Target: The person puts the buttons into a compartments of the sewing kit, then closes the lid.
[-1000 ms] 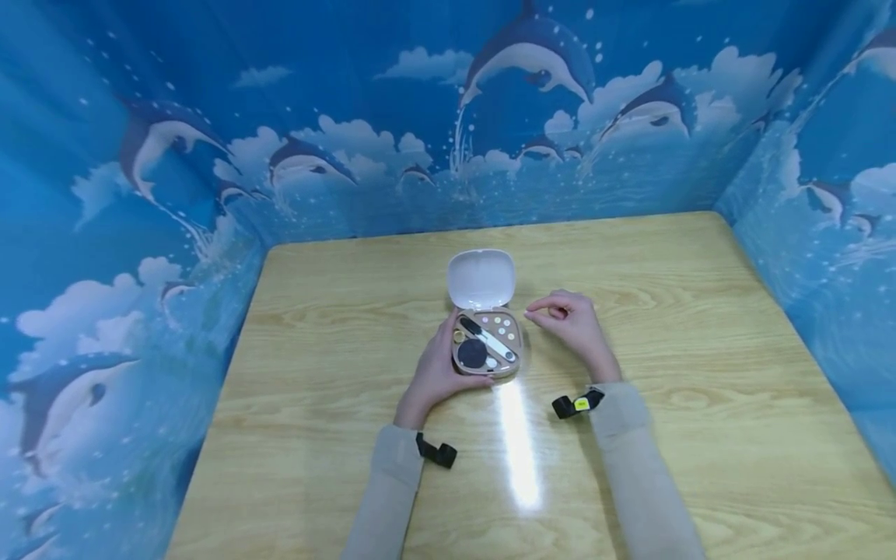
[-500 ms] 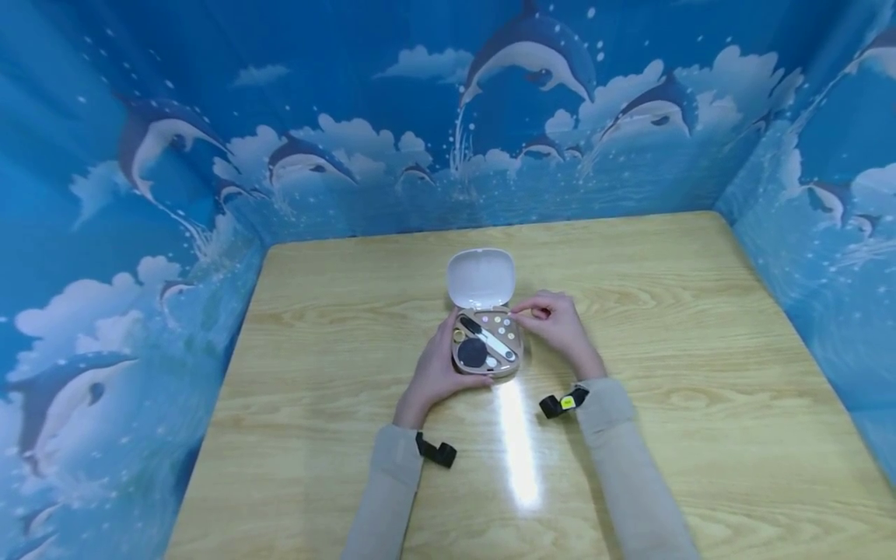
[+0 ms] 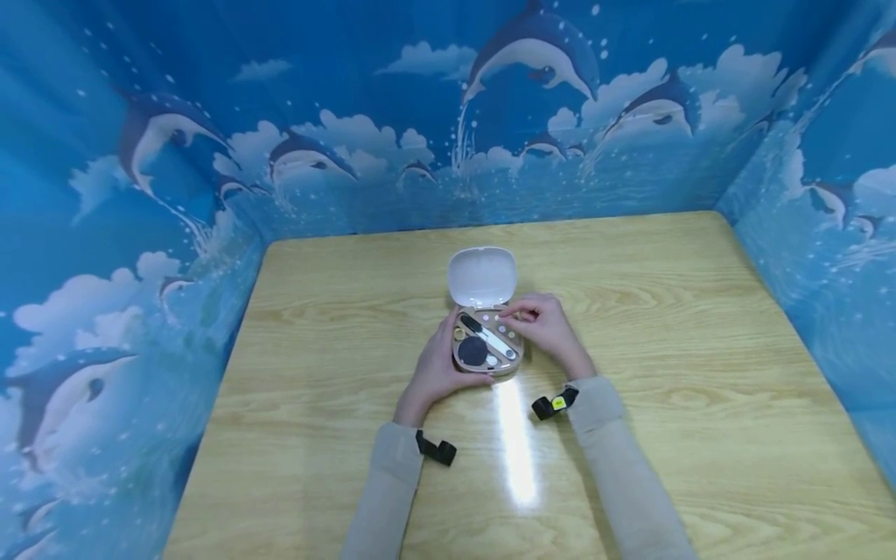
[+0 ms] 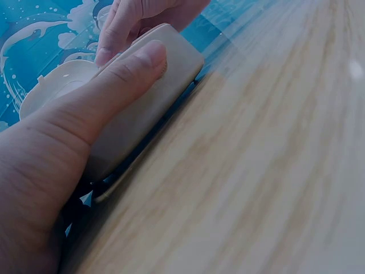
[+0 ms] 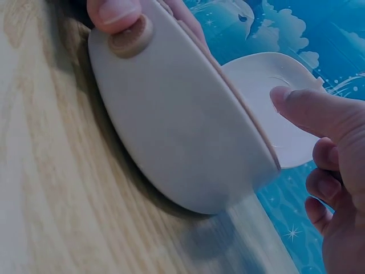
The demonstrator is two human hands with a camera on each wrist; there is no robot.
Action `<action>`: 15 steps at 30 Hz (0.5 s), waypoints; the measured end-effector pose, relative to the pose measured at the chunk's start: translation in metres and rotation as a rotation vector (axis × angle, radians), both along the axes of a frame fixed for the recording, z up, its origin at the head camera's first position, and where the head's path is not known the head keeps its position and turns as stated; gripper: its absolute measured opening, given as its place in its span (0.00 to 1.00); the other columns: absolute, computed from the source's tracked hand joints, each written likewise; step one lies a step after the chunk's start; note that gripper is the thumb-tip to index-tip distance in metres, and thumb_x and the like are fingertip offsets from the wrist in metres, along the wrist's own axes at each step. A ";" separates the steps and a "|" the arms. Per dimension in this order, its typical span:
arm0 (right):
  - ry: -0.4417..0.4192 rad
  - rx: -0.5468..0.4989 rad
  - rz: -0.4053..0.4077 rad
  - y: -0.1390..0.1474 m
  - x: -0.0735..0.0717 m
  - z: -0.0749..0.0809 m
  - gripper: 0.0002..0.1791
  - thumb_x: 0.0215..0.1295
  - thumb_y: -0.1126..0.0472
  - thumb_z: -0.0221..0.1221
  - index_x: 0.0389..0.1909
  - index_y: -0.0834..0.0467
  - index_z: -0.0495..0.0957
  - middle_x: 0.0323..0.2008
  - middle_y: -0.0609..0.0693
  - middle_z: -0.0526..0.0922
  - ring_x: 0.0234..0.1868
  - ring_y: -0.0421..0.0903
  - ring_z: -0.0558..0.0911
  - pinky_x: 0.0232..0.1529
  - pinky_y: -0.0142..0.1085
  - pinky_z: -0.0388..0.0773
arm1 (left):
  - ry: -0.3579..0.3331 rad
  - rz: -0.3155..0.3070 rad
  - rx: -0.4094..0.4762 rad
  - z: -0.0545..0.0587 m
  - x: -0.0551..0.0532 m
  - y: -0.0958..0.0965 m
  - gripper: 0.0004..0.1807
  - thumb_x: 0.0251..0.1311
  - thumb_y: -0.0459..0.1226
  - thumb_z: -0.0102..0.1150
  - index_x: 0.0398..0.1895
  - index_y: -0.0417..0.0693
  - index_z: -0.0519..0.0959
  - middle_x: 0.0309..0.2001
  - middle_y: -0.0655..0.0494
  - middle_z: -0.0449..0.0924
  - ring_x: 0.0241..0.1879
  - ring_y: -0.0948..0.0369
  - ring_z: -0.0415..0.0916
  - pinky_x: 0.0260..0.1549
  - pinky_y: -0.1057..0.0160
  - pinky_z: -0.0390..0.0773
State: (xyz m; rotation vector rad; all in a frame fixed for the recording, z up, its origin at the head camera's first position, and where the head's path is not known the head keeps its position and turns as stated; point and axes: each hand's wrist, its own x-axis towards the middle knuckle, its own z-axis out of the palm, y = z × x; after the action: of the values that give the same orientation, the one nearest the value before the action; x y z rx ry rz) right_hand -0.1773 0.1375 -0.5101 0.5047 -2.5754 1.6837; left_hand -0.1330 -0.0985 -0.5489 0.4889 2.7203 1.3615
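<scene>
A small rounded sewing kit case [image 3: 521,359] lies on the table with its white lid [image 3: 483,276] raised. Inside are several small round pieces, a black disc [image 3: 472,351], a gold ring-like thimble [image 3: 459,334] and a slim black-and-white tool [image 3: 493,341] lying diagonally. My left hand [image 3: 437,369] grips the case from the left, thumb along its front wall. In the left wrist view the thumb [image 4: 122,77] presses its side. My right hand [image 3: 546,327] is over the case's upper right, thumb and index together on a tiny white button-like piece, mostly hidden; the other fingers [image 5: 325,188] curl.
The wooden table [image 3: 336,327] extends around both arms, with a bright light streak [image 3: 516,451] in front of the case. A blue dolphin-print curtain [image 3: 392,117] stands behind and on both sides.
My right hand has moved left from beside the case to over its small round pieces, fingertips still pinched. The left hand and the case have stayed in place.
</scene>
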 end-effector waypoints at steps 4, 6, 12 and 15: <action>0.010 0.024 0.010 -0.003 -0.001 0.000 0.05 0.55 0.60 0.72 0.33 0.51 0.88 0.17 0.48 0.69 0.21 0.46 0.66 0.30 0.36 0.67 | -0.006 0.003 -0.007 0.001 0.000 0.000 0.79 0.25 0.64 0.81 0.80 0.70 0.35 0.78 0.55 0.49 0.74 0.52 0.53 0.70 0.44 0.57; 0.011 0.025 0.018 -0.004 -0.002 0.001 0.05 0.56 0.60 0.72 0.34 0.52 0.88 0.17 0.48 0.70 0.21 0.46 0.67 0.30 0.36 0.68 | -0.004 -0.002 -0.005 0.001 -0.001 -0.001 0.79 0.25 0.64 0.81 0.80 0.70 0.35 0.78 0.56 0.49 0.74 0.52 0.53 0.70 0.44 0.57; 0.022 0.040 0.049 -0.009 -0.004 0.001 0.06 0.56 0.58 0.73 0.34 0.53 0.89 0.18 0.48 0.71 0.21 0.45 0.67 0.28 0.35 0.67 | 0.006 -0.011 0.003 -0.001 -0.003 -0.001 0.79 0.25 0.64 0.81 0.80 0.69 0.35 0.78 0.56 0.49 0.74 0.53 0.53 0.70 0.45 0.58; 0.038 0.056 0.054 -0.010 -0.004 0.001 0.06 0.55 0.58 0.73 0.34 0.53 0.89 0.17 0.46 0.71 0.20 0.44 0.67 0.33 0.35 0.67 | 0.011 -0.012 0.003 -0.001 -0.003 -0.001 0.79 0.26 0.65 0.81 0.80 0.68 0.35 0.78 0.55 0.50 0.74 0.52 0.54 0.70 0.44 0.59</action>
State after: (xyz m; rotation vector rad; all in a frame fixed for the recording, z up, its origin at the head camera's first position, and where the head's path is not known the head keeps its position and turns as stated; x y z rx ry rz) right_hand -0.1815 0.1279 -0.5094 0.6081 -2.6115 1.6045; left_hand -0.1358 -0.0997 -0.5503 0.5135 2.7196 1.3646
